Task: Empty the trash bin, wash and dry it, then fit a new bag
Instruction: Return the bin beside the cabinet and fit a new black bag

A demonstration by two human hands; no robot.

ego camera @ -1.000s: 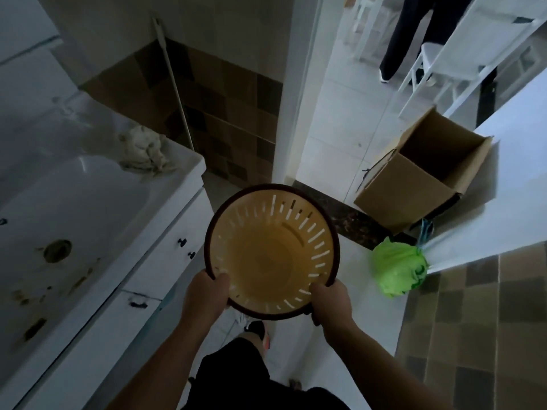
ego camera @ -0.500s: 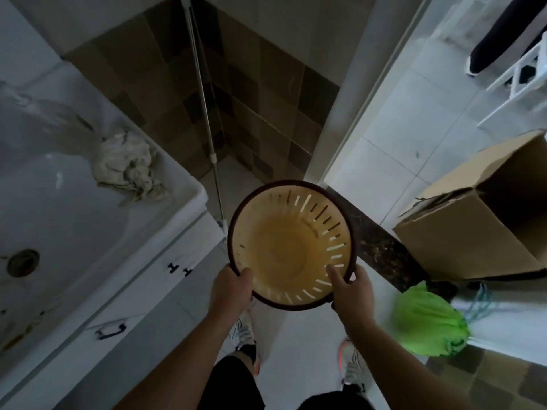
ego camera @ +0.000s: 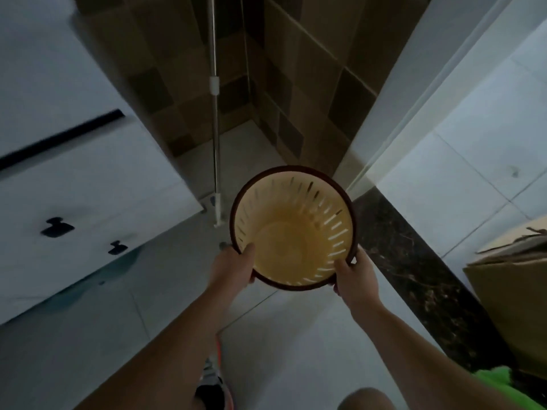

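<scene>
Far to the left of the left hand (ego camera: 233,269) stands a white cabinet (ego camera: 88,208) with dark handles, and just beyond that hand a mop pole (ego camera: 215,143) leans in the tiled corner. Between both hands hangs the trash bin (ego camera: 293,229), a yellow slotted basket with a dark rim, mouth up and bare inside, no bag and no rubbish showing. The left hand grips the near-left rim, thumb hooked over the edge inside; the right hand (ego camera: 356,278) grips the near-right rim the same way, thumb inside the wall. The bin is held above the pale floor, touching nothing else. Judging from the empty interior, emptying is done and washing comes next. To carry it well, hold the rim level with both hands and steer clear of the pole. Right of the right hand lie a dark marble threshold (ego camera: 414,261), a cardboard box (ego camera: 515,291), and a green bag (ego camera: 503,386) at the frame's lower edge.
</scene>
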